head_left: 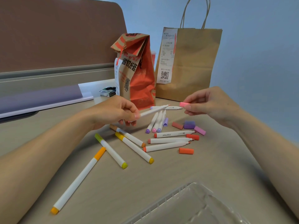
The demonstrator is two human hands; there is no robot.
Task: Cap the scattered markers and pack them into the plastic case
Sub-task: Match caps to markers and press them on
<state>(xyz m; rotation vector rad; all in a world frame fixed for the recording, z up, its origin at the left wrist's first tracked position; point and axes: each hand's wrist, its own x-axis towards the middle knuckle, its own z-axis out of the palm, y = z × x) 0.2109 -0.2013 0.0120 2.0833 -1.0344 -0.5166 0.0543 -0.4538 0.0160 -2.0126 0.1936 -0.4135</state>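
Markers (168,140): white barrels, coloured ends, scattered flat on desk (210,167); several uncapped. Loose caps (186,151): orange, red, pink, purple, beside them. Plastic case (191,206): clear, empty, near edge.

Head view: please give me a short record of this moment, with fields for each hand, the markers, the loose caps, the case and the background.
left hand: left hand holds an uncapped white marker, tip pointing toward the right hand
right hand: right hand pinches a pink cap, apart from the marker tip
capped markers: yellow-orange marker and others lie at left on the table
uncapped markers: red marker and others lie at centre
loose caps: orange cap, purple cap, several more
case: plastic case, near edge, no markers visible inside
background: red paper bag, brown paper bag
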